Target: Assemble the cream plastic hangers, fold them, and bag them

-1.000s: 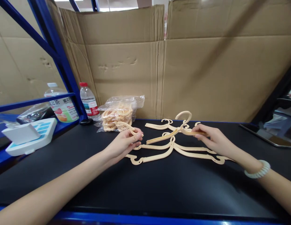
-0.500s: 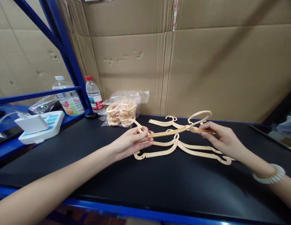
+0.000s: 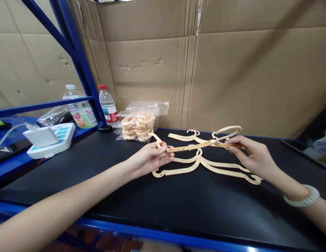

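1. So the hanger (image 3: 190, 147) is pale beige, slim, kinda glossy, with a big looped hook sticking up. It's held between the two hands, above the tabletop (image 3: 152, 206).
2. Left hand (image 3: 149, 159) is pinching a curvy end piece (image 3: 154, 137) right at the hanger's tip; can't tell if they're locked together.
3. Right hand (image 3: 253, 154) has the opposite arm pinched between thumb and fingers.
4. Tabletop's plain black with a blue front edge, more beige hangers (image 3: 182, 171) lying flat on it.
5. Around that: tall cardboard (image 3: 254, 80) behind, blue metal frame (image 3: 73, 59) on the left.
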### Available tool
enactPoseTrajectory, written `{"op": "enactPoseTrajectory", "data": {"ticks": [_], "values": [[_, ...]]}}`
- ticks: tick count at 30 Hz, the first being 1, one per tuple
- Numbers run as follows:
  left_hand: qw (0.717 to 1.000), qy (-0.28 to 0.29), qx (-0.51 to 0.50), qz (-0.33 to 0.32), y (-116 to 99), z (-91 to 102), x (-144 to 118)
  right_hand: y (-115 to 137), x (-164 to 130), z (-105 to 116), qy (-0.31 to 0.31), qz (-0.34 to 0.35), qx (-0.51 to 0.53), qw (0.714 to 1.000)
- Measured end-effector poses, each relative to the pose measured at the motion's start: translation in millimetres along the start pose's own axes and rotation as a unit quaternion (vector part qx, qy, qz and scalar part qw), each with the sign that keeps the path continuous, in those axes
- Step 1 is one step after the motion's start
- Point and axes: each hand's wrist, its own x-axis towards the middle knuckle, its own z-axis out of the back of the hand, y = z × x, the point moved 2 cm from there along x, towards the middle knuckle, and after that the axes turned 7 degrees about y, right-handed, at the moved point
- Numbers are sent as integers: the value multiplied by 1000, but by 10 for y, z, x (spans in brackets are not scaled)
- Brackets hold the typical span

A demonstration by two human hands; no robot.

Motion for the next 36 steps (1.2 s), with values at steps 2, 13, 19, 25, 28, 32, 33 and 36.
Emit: {"op": "enactPoseTrajectory", "data": {"ticks": [2,13,19,25,28,32,33,36], "values": [[1000,-2,-1,-1,5,6,2,18,-8,4,-4,-3,0,1000],[996,-29,55,-59,38,89,22,89,-49,-32,-10,35,-18,999],[989,-63,83,-108,27,74,-16,132,-70,-32,-1,29,-17,999],[978,-98,119,-141,41,78,-37,184,-57,-48,79,18,-32,996],[975,-111,132,-141,37,58,-42,233,-44,-46,131,29,-44,990],[974,-132,96,-154,17,24,-42,276,-30,-17,140,43,-53,988],[975,-133,88,-155,11,18,-38,278,-30,-12,142,43,-57,987],[976,-133,82,-151,-9,12,-23,263,-36,3,138,28,-72,987]]}}
